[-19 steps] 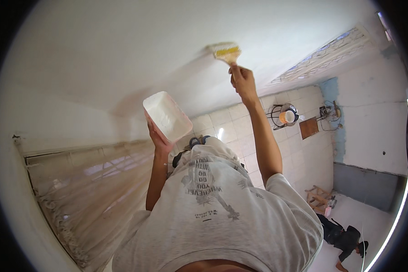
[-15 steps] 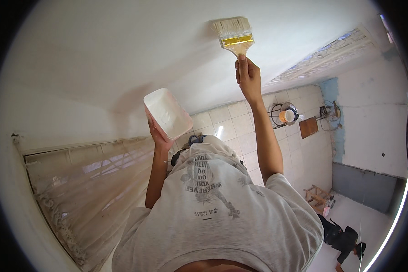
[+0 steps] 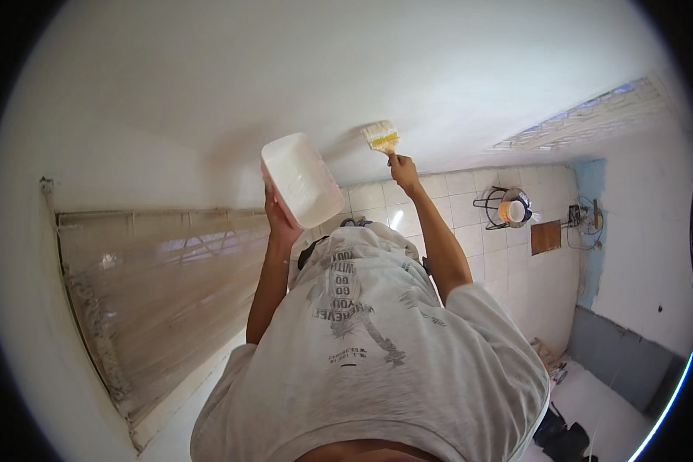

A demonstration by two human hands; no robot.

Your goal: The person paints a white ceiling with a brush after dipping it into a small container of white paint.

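My left hand (image 3: 282, 219) grips a pinkish-white rectangular tub (image 3: 294, 175) from its left and lower side, tilted so that the whitish inside shows. Wrapped round the handle of a wide paintbrush (image 3: 382, 137), my right hand (image 3: 404, 171) is closed. The brush has pale bristles and a yellow band, and its bristles point up and left at the white wall (image 3: 208, 85). Whether the bristle tips touch the wall I cannot tell. The tub is just left of the brush, apart from it.
A sheet-covered window (image 3: 169, 254) lies at left. On the tiled floor (image 3: 470, 239), a round stool (image 3: 508, 206) bears an orange-and-white bucket (image 3: 510, 212). Beyond are a brown board (image 3: 546, 237) and cables (image 3: 589, 223). A dark-clothed person (image 3: 560, 437) is partly visible at lower right.
My right hand has brought the brush down and slightly left, closer to the tub. The tub has shifted slightly right and up in view. The whole view has turned a little.
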